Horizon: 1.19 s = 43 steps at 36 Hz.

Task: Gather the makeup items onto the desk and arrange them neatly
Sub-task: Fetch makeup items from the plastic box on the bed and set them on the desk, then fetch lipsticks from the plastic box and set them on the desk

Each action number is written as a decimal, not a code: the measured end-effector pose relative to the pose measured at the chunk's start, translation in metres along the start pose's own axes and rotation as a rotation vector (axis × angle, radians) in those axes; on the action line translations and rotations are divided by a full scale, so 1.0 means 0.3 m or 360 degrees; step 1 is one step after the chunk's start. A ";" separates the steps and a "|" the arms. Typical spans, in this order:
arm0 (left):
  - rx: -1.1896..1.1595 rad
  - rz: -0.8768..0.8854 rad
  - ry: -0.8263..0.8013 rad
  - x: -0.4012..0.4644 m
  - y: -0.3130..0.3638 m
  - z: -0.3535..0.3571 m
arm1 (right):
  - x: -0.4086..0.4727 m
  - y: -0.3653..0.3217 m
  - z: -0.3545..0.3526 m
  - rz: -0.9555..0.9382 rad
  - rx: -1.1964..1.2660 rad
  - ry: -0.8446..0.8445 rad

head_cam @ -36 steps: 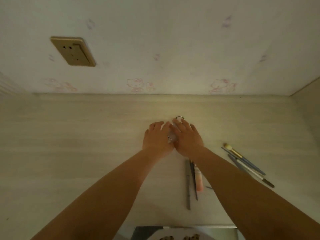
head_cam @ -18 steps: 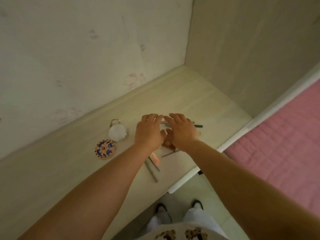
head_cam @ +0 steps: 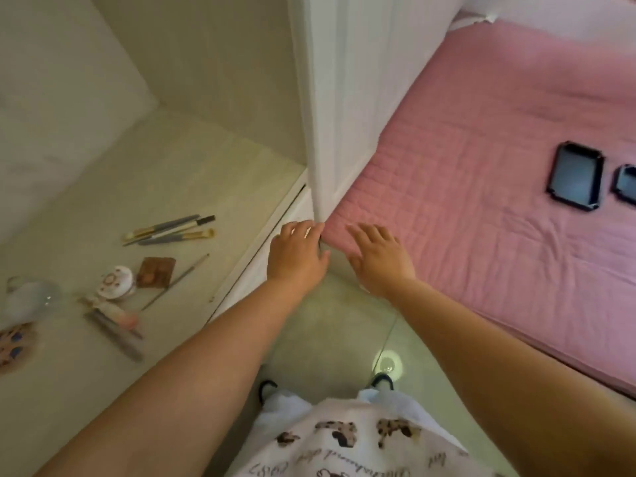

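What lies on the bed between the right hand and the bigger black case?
In the head view, only bare pink quilt lies between the right hand and the bigger black case; nothing else rests on that stretch.

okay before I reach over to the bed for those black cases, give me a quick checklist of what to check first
1. Left hand free: ok, open, nothing in it.
2. Right hand free: ok, fingers spread, nothing in it.
3. Larger black case lying clear on the pink bed cover: ok, nothing on or against it.
4. Smaller black case: cannot tell, the picture edge cuts it off.
5. Room on the desk for both: ok, bare surface behind the brushes.
6. Reach: not ok, both cases lie well beyond the hands, so you probably need to step closer or lean.
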<state>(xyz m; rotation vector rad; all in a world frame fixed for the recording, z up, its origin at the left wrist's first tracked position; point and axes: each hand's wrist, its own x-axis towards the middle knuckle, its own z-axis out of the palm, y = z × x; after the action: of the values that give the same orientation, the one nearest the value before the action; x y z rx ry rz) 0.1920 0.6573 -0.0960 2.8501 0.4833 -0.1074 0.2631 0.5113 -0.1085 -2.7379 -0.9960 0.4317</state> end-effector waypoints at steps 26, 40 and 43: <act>0.0413 0.0911 -0.0665 0.434 1.221 0.391 | -0.364 1.145 -0.097 0.1148 0.0377 -0.0048; 0.0438 0.1211 -0.0765 0.551 1.737 0.540 | -0.524 1.587 -0.154 0.1531 0.0405 0.0097; 0.0397 0.1163 -0.0788 0.540 1.864 0.590 | -0.586 1.710 -0.162 0.1519 0.0376 0.0092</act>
<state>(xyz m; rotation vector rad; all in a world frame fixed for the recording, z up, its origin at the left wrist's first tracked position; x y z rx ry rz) 0.5257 0.1519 -0.1567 2.8732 -0.7025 -0.7416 0.4557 0.0059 -0.1703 -2.7901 0.4252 0.5386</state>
